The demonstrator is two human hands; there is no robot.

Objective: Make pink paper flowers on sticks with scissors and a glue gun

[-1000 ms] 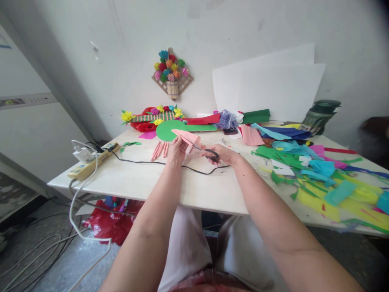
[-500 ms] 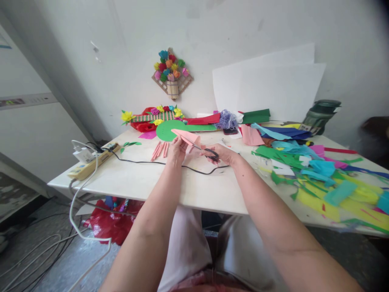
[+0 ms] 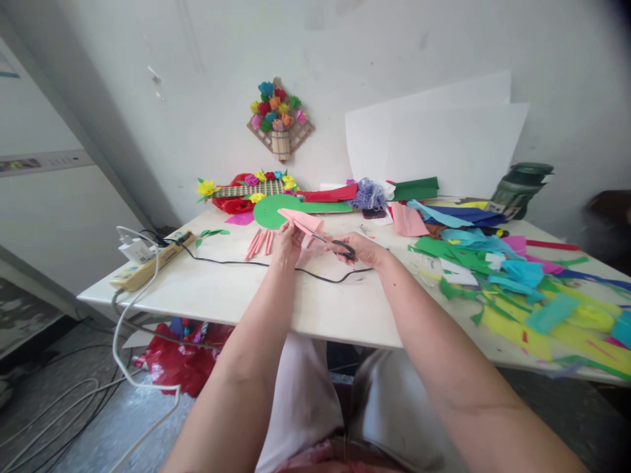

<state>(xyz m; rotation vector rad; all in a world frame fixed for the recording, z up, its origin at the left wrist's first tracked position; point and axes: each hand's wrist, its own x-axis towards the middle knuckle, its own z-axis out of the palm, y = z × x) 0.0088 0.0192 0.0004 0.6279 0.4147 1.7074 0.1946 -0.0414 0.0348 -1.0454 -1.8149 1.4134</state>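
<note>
My left hand [image 3: 290,243] pinches a folded piece of pink crepe paper [image 3: 306,221] above the table. In my right hand [image 3: 359,248] is a pair of scissors [image 3: 344,250] with black handles, its blades pointing left against the paper's lower edge. How far the blades are apart is too small to tell. Left of my left hand, several rolled pink paper strips [image 3: 259,243] lie on the tabletop. Just behind my hands is a green guitar-shaped cutout [image 3: 274,211], partly covered by the pink paper.
A black cable [image 3: 231,263] crosses the white table [image 3: 340,315] under my hands, from a power strip [image 3: 148,263] at left. Colourful paper scraps [image 3: 517,276] cover the right side, near a dark green bottle [image 3: 522,187]. A flower-decorated stick piece [image 3: 251,189] lies at the back.
The scissors have shifted very slightly at the pink paper's edge, their handles a little changed in angle. Both hands stay in nearly the same place.
</note>
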